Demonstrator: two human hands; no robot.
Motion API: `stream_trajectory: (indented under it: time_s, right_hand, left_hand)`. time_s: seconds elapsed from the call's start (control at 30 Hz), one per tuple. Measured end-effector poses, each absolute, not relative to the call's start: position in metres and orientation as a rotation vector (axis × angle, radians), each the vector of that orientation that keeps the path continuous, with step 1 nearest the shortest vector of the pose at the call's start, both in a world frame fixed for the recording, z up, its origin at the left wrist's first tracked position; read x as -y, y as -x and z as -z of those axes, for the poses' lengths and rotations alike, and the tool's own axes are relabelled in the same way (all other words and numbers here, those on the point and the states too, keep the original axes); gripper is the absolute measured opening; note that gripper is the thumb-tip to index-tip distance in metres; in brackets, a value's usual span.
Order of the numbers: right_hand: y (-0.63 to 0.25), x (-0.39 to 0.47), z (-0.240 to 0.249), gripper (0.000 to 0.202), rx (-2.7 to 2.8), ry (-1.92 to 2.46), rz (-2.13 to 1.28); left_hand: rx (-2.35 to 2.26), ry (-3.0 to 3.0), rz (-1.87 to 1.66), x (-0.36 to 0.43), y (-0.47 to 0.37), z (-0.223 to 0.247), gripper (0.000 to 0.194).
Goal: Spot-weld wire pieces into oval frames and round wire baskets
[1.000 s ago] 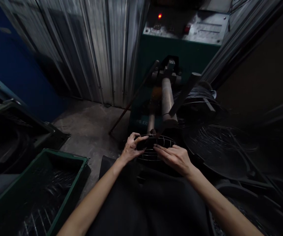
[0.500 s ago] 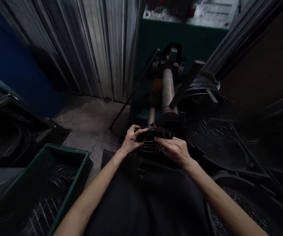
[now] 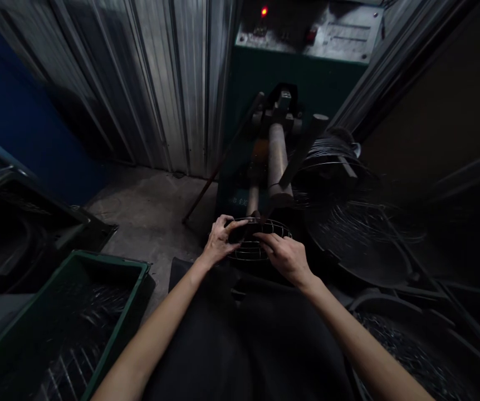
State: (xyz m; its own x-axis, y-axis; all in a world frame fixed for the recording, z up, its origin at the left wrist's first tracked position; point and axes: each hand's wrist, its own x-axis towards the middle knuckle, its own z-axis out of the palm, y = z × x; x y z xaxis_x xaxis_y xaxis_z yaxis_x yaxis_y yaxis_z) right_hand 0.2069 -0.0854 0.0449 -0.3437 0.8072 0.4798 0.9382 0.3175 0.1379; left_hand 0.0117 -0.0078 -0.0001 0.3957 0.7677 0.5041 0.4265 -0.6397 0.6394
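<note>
A round wire frame (image 3: 250, 255) made of thin rings and cross wires is at the lower end of the machine's arms (image 3: 279, 161). My left hand (image 3: 222, 239) grips its left side, thumb and fingers around the wire. My right hand (image 3: 285, 253) is at its right part, fingertips pinched together near the middle of the frame; what they pinch is too small and dark to make out. The lower electrode arm (image 3: 253, 199) ends just behind the top of the frame.
On the left stands a green crate (image 3: 143, 268) with metal wire pieces. Wire bundles (image 3: 327, 150) and a dark round tray (image 3: 357, 250) lie on the right, above a bin of small metal parts (image 3: 402, 340). A rod (image 3: 201, 195) leans by the machine.
The view has shifted slightly, and a red light now glows on the machine's panel. My right hand has turned a little, its fingers more closed over the frame. My left hand keeps its grip.
</note>
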Motion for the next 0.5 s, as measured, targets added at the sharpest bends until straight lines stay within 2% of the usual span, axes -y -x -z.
stream_trajectory:
  time_s: [0.5]
  right_hand:
    - [-0.2048, 0.0876, -0.039, 0.024, 2.187, 1.548, 0.568]
  left_hand:
    - [-0.983, -2.282, -1.163, 0.0061, -0.0114, 0.0035, 0.055]
